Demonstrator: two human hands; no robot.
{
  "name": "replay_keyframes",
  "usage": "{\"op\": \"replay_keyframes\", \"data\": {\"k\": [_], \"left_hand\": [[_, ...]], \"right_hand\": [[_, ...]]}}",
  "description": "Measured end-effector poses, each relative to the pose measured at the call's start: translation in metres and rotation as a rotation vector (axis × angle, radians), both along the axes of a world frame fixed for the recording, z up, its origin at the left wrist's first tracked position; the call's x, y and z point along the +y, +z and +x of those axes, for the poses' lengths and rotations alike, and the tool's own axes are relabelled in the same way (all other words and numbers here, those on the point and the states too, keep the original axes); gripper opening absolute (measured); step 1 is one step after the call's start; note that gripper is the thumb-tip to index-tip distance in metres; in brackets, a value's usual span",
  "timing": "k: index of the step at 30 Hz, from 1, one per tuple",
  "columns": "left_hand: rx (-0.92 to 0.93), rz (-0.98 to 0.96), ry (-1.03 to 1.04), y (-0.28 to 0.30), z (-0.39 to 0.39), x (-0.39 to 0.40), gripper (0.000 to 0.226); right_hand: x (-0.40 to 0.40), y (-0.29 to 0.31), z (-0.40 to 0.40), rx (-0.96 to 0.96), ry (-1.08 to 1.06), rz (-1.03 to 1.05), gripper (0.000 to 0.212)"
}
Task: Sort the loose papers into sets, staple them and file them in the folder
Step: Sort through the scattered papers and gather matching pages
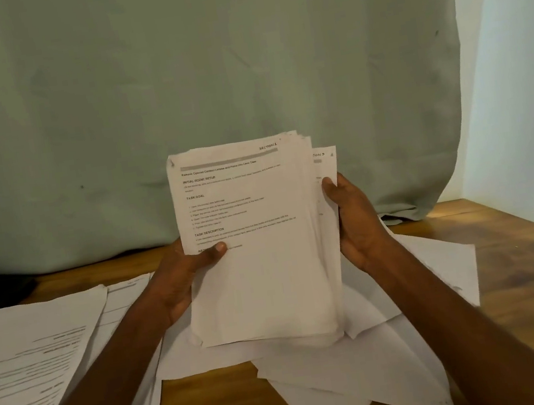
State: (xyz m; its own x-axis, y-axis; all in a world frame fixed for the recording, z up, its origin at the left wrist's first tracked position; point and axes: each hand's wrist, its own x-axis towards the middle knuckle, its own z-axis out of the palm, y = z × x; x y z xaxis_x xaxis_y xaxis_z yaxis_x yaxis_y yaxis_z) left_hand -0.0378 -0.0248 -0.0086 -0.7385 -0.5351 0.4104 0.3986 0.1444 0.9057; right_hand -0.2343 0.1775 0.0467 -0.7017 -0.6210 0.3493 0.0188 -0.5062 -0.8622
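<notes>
I hold a thick stack of printed papers (262,272) upright above the wooden table (528,267). Its top sheet reads "SECTION 1" at the upper right, and a sheet behind it pokes out on the right. My left hand (180,281) grips the stack's left edge with the thumb on the front page. On the right edge, my right hand (355,223) holds the stack, thumb near the protruding sheets. Loose blank-side sheets (370,370) lie on the table under the stack. No stapler or folder is in view.
More printed pages (30,369) lie spread at the left of the table. A pale green cloth (204,73) hangs behind the table, with a light wall at the far right. Bare wood shows at the right side.
</notes>
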Motion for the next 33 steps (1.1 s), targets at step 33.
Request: {"op": "replay_keyframes", "data": {"k": [33], "left_hand": [[-0.558,-0.429,0.441,-0.024,0.19,0.166,0.013]], "right_hand": [[0.116,-0.04,0.18,0.117,-0.234,-0.024,0.028]]}}
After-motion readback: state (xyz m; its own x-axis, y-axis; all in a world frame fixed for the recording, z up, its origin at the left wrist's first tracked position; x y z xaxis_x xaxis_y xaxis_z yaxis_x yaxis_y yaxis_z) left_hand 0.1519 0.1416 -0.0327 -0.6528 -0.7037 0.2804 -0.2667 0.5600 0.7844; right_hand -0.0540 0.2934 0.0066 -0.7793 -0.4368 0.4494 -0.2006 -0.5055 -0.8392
